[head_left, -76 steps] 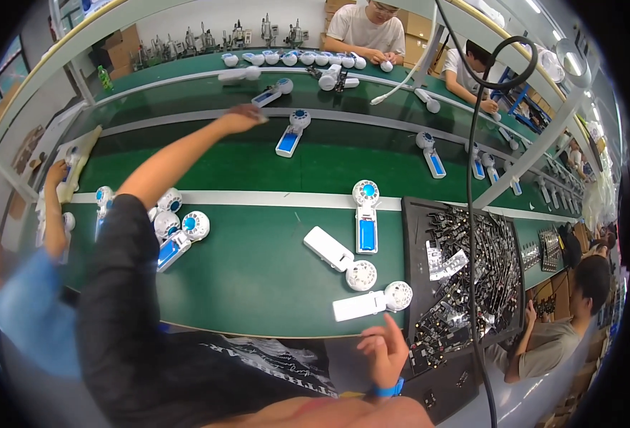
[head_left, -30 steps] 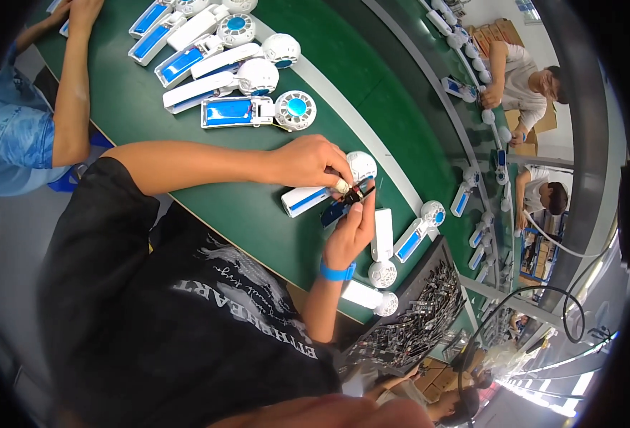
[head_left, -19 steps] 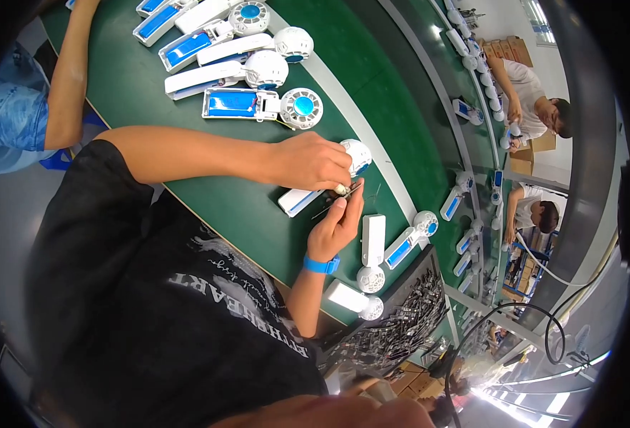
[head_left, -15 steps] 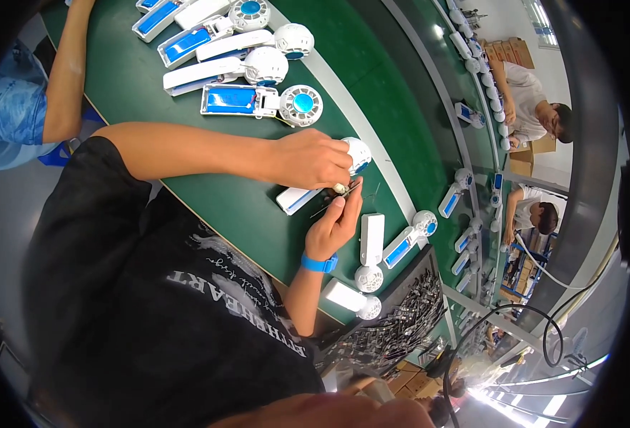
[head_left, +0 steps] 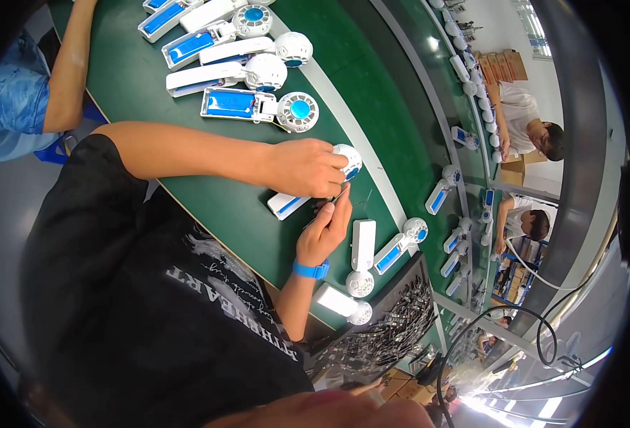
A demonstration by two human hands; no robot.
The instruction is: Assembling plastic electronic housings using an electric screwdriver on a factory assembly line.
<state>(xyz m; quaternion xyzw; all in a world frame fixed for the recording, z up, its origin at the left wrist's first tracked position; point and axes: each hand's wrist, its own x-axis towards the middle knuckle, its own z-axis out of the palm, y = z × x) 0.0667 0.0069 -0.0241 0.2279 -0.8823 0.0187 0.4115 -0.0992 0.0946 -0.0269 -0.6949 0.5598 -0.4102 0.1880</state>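
My left hand (head_left: 308,168) reaches across with its back up, fingers bent and pressed together over the middle of a white handheld device. The device's slim body with a blue strip (head_left: 285,206) sticks out below the hand, and its round vented head (head_left: 348,162) shows beyond the knuckles. What the left fingertips pinch is hidden. My right hand (head_left: 323,232), wearing a blue wristband (head_left: 311,269), meets them from below. Its thumb and fingers close on a thin dark piece (head_left: 340,193), too small to name. Fine wires (head_left: 364,205) lie beside the fingertips.
Several white devices with blue cells (head_left: 229,103) line the far left of the green table (head_left: 372,93). Others (head_left: 363,246) lie right of my hands, near a black tray (head_left: 415,267) of small dark parts. A co-worker's arm (head_left: 68,71) rests at left; more people sit across.
The view has shifted slightly. Both hands, with the device, sit a little further left. The small pale bit seen between the fingertips earlier is now covered by my left fingers.
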